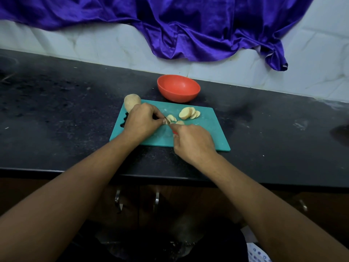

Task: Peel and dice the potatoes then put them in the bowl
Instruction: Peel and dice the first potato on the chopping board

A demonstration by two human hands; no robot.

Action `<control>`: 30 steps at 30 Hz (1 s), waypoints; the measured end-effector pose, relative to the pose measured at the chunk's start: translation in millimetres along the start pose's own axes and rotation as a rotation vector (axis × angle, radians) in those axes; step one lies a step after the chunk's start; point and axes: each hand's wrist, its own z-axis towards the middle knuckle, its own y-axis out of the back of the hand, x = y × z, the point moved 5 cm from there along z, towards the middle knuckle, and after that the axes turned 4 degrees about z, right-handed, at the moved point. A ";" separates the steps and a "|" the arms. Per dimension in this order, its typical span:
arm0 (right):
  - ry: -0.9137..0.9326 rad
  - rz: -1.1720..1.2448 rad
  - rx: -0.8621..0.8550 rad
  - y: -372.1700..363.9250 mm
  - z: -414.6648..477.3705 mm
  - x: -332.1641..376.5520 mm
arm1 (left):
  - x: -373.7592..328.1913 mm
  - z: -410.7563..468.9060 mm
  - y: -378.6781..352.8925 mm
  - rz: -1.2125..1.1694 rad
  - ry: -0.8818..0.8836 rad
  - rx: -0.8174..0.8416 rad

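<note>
Pale, stiff, likely slippery: pinch potato slices (172, 118) by rims. Pinched by left hand (141, 121); knife (167, 120) clamped in right hand (192, 142).

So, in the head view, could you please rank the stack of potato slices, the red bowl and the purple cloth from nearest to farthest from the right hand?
From the right hand:
1. the stack of potato slices, on the cutting board just beyond the hand.
2. the red bowl, past the board's far edge.
3. the purple cloth, draped along the back.
</note>
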 end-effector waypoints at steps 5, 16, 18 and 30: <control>-0.066 0.288 0.100 2.7 2.7 -31.0 | 0.6 -0.8 -0.2 -0.008 0.016 0.005; -0.189 0.503 -0.051 10.1 9.3 -63.5 | 4.1 1.3 0.8 -0.030 0.030 0.002; -0.154 0.370 -0.054 9.9 2.0 -62.1 | 5.8 2.6 -1.5 -0.045 0.037 0.013; -0.081 0.094 -0.057 6.8 -8.5 -60.2 | 12.2 5.2 -9.3 -0.149 0.075 0.107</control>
